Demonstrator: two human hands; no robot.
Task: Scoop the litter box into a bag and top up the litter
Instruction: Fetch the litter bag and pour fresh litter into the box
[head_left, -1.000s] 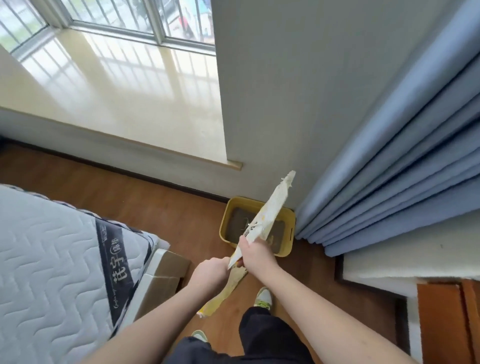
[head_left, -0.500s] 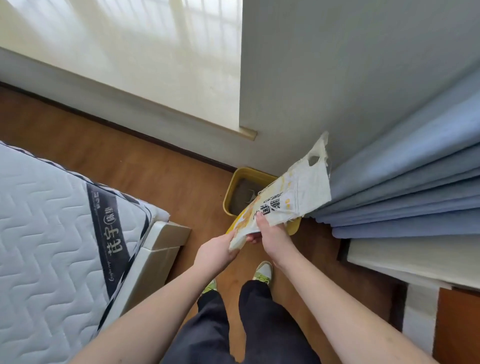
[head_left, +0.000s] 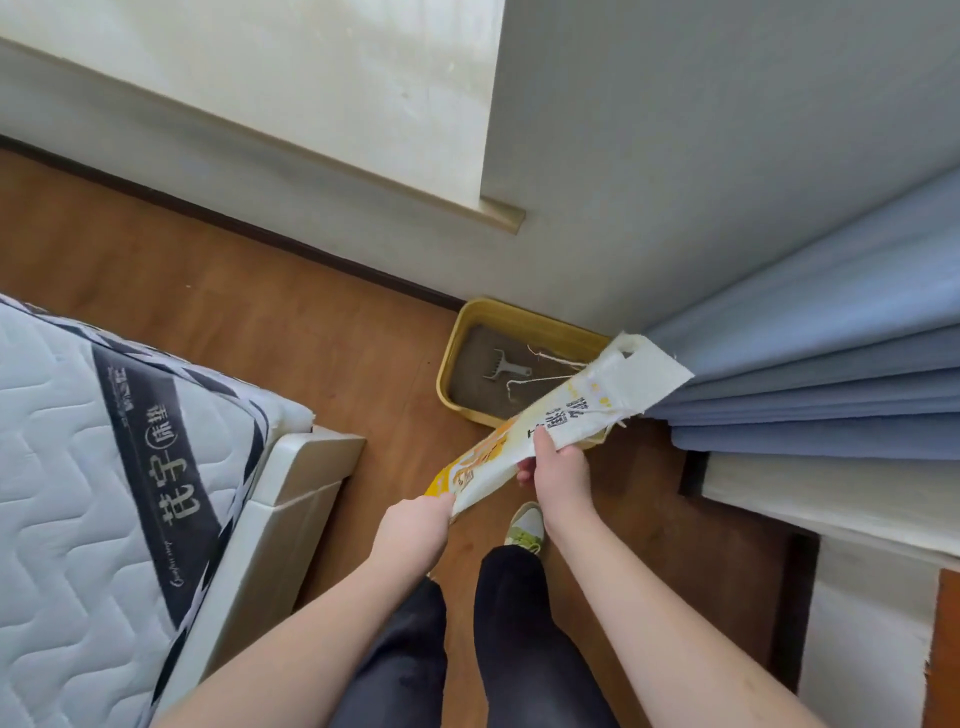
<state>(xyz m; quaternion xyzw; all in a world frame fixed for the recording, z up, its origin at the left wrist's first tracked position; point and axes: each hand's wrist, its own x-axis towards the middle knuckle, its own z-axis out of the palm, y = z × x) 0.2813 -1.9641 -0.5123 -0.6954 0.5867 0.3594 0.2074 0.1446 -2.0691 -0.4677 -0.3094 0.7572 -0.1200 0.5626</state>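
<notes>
Two hands are in view: the left hand (head_left: 413, 525) at about seven o'clock of the bag and the right hand (head_left: 558, 467) at its five o'clock. There is one white-and-yellow woven bag (head_left: 561, 421), one yellow litter box (head_left: 452, 358) at twelve o'clock from the hands, and one grey scoop (head_left: 506, 370) lying in the litter. One mattress (head_left: 104, 467) lies at nine o'clock, one blue curtain (head_left: 831, 374) at two o'clock. One shoe (head_left: 525, 525) shows, and two dark trouser legs (head_left: 514, 623) at six o'clock.
</notes>
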